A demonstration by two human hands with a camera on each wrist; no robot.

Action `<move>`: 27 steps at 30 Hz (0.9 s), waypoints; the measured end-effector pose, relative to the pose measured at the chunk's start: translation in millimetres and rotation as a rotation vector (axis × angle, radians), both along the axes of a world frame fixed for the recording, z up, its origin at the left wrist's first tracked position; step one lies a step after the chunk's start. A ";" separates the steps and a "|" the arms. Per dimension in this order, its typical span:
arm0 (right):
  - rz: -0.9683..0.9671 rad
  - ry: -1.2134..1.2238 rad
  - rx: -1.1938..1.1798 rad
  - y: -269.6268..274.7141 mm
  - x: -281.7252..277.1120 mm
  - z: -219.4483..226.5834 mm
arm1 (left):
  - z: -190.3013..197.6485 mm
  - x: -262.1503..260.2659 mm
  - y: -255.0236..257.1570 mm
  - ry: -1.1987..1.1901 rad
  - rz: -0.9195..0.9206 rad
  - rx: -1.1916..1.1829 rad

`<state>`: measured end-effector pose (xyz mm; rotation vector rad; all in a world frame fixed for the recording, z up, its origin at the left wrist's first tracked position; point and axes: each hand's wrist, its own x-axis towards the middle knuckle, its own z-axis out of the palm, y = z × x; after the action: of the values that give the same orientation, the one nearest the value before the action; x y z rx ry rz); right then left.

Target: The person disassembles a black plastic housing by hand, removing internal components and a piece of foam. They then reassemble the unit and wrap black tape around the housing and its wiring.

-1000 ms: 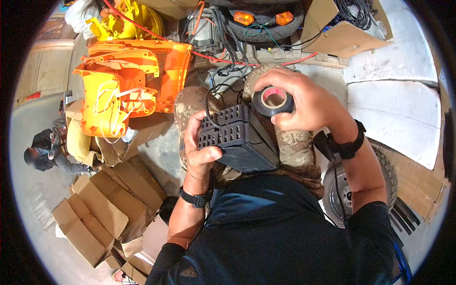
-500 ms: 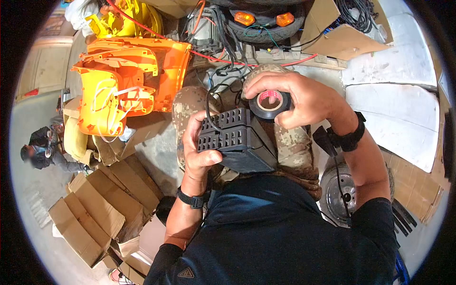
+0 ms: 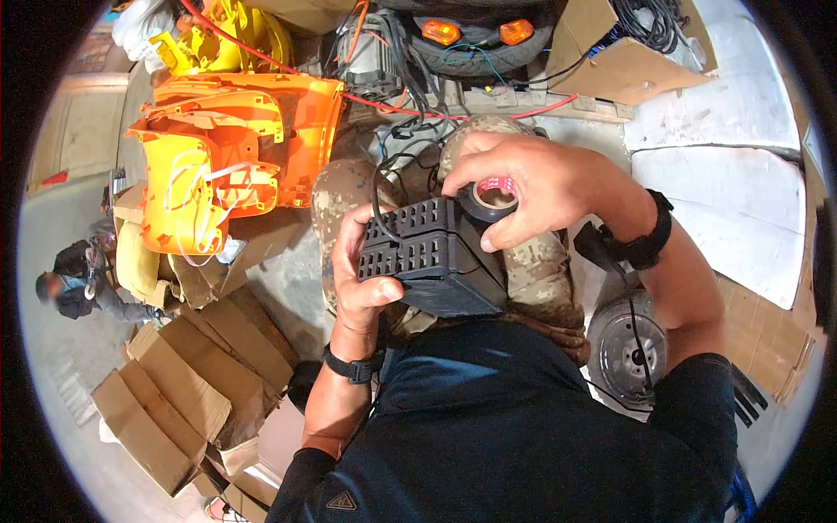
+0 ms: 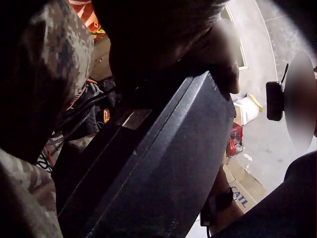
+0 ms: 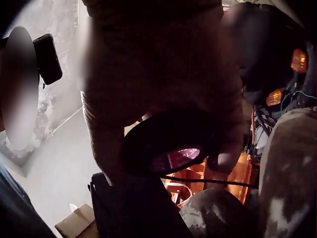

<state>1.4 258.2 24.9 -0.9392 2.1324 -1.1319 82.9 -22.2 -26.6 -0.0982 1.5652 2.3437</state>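
Observation:
A black box with a slotted end [image 3: 418, 253] is held above the lap, tilted, a black cable curving over its slotted end. The left hand [image 3: 359, 270] grips that end, thumb across the near side. In the left wrist view the box's smooth side [image 4: 163, 168] fills the middle. Beyond the box's far right corner, the right hand [image 3: 549, 187] holds a roll of black tape [image 3: 488, 205] with a red-printed core between thumb and fingers. The right wrist view shows the tape roll [image 5: 168, 144] close above the box [image 5: 131, 206]; whether they touch, I cannot tell.
Orange plastic panels [image 3: 301, 131] and flattened cardboard [image 3: 187, 383] lie at left. A tire with orange lamps [image 3: 475, 57], a motor [image 3: 370, 65] and a carton of cables [image 3: 610, 65] stand ahead. A wheel [image 3: 623, 349] is at right; another person [image 3: 78, 279] is far left.
The right hand has moved slightly left with the tape roll, which is now nearer the box's corner and more covered by the fingers. The left hand keeps its grip on the box.

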 end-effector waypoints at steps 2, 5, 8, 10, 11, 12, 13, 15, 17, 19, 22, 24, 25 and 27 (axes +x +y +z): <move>0.005 0.036 0.012 -1.8 -1.4 -2.1 | -2.0 0.2 -1.3 0.013 0.002 -0.015; 0.023 0.038 0.037 -5.1 -3.7 1.2 | -0.2 -0.2 -0.6 0.019 0.002 -0.028; 0.058 0.046 0.017 -6.9 -6.7 1.6 | 1.6 0.0 0.2 0.017 0.002 -0.034; 0.082 0.029 0.014 -8.2 -8.7 2.6 | 1.4 0.3 0.4 0.021 0.001 -0.033; 0.092 0.004 0.026 -9.0 -10.2 5.3 | 0.8 -0.1 0.4 0.027 0.000 -0.030; 0.101 -0.021 0.038 -9.3 -11.1 6.8 | 0.5 -0.2 0.5 0.032 -0.001 -0.027; 0.100 -0.033 0.030 -9.1 -11.8 6.9 | 1.6 -0.2 1.0 0.030 0.001 -0.034; 0.099 -0.058 0.016 -8.5 -13.1 7.2 | 4.9 -0.4 2.2 0.026 0.004 -0.046; 0.101 -0.065 0.007 -8.5 -13.8 6.9 | 5.3 -0.1 1.8 0.022 0.004 -0.057; 0.102 -0.076 0.030 -8.6 -14.1 9.3 | 4.8 -0.3 1.2 0.022 0.003 -0.073; 0.106 -0.089 0.082 -11.1 -14.6 15.1 | 1.0 -0.6 -0.4 0.026 0.005 -0.097; 0.106 -0.081 0.080 -12.6 -13.4 14.0 | -0.3 -1.8 -0.4 0.028 0.007 -0.102; 0.092 -0.078 0.083 -12.6 -12.1 13.9 | -0.6 -1.5 -0.1 0.024 0.013 -0.096; 0.069 -0.063 0.091 -12.2 -9.3 16.1 | -1.1 -2.2 0.8 0.021 0.029 -0.082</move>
<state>-7.9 246.0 41.1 -0.9163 2.0670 -1.0094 80.6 -21.4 -27.7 -0.1163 1.6812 2.3097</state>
